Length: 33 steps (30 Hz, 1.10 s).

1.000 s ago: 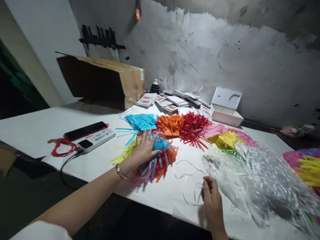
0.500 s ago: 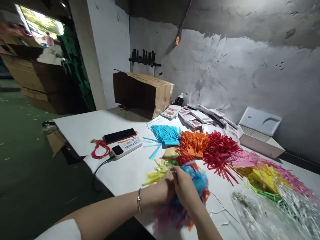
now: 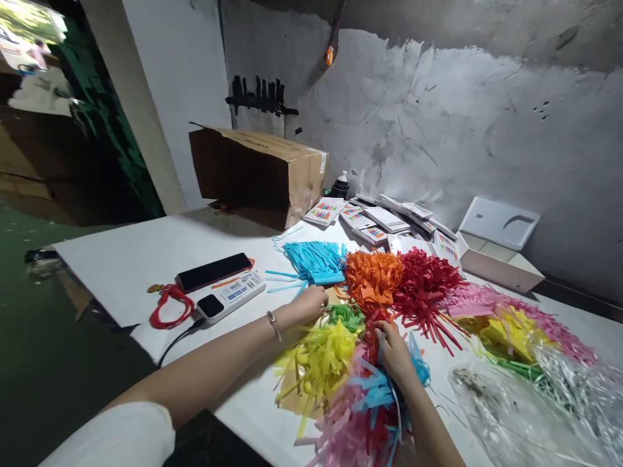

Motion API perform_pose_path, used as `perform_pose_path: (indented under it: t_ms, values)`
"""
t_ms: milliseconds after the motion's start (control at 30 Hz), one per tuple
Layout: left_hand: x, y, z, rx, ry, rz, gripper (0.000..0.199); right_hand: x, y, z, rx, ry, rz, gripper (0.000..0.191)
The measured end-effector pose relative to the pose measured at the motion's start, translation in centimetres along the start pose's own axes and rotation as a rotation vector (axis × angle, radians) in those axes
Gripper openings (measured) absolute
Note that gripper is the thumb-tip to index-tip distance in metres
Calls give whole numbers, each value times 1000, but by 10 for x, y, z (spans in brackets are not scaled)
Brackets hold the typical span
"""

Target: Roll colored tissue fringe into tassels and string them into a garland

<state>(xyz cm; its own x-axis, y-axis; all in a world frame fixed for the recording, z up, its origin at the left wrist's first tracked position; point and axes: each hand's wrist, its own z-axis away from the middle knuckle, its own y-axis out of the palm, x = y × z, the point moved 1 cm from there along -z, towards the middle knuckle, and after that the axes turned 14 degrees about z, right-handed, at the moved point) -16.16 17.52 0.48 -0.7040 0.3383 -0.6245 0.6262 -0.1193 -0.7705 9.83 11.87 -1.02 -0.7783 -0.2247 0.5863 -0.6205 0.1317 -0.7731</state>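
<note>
The right hand [image 3: 395, 358] keeps its grip pinched on red strips of a multicoloured fringe bundle [image 3: 333, 350]; at its eleven o'clock, the left hand's [image 3: 310, 306] hold I can't tell. Phone [image 3: 214, 272] at ten, clear plastic [image 3: 516, 408] at three, all on the surface [image 3: 117, 259].

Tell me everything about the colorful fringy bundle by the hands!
The fringed bundle has thin, papery-looking strips in yellow, green, red, pink and blue. It lies loosely spread near the front edge of the white table. The right hand touches its red strips; the left hand is by its green end, but contact is unclear.
</note>
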Motion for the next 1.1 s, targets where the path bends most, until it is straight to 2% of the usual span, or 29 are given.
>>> perform_pose_path:
  t_ms: [100, 167, 233, 333, 400, 467, 533, 600, 667, 800, 900, 1033, 1100]
  values:
    - [-9, -6, -9, -25, -15, -14, 29, 6, -16, 7, 19, -41, -17, 30]
    - [-21, -23, -6, -99, 15, -12, 18, 7, -31, 14, -7, -36, -10, 31]
    - [-41, -43, 4, -171, 83, -5, 19, 13, -45, 23, -52, -19, 1, 34]
    - [-83, -62, 29, -167, 322, 41, 23, 36, -59, 36, -139, -83, -53, 39]
    - [-113, -61, 48, -94, 592, 128, 24, 56, -63, 44, -139, -198, -124, 41]
    - [-137, -52, 65, -57, 738, 271, 22, 74, -65, 53, -70, -292, -204, 35]
    - [-151, -37, 78, -106, 694, 510, 22, 85, -64, 65, -28, -290, -287, 29]
    - [-158, -19, 87, -143, 560, 781, 29, 88, -62, 80, -62, -230, -349, 27]
    - [-161, -1, 94, -111, 440, 979, 24, 85, -59, 98, -122, -182, -354, 26]
    - [-163, 26, 108, -54, 230, 1217, 30, 69, -60, 131, -240, -56, -365, 29]
    - [-165, 43, 117, 59, 42, 1367, 34, 60, -67, 152, -288, 59, -432, 31]
    - [-172, 62, 127, 103, -65, 1526, 38, 65, -79, 169, -228, -15, -470, 16]
    - [-177, 67, 130, 122, -80, 1579, 37, 70, -83, 172, -190, -43, -455, 20]
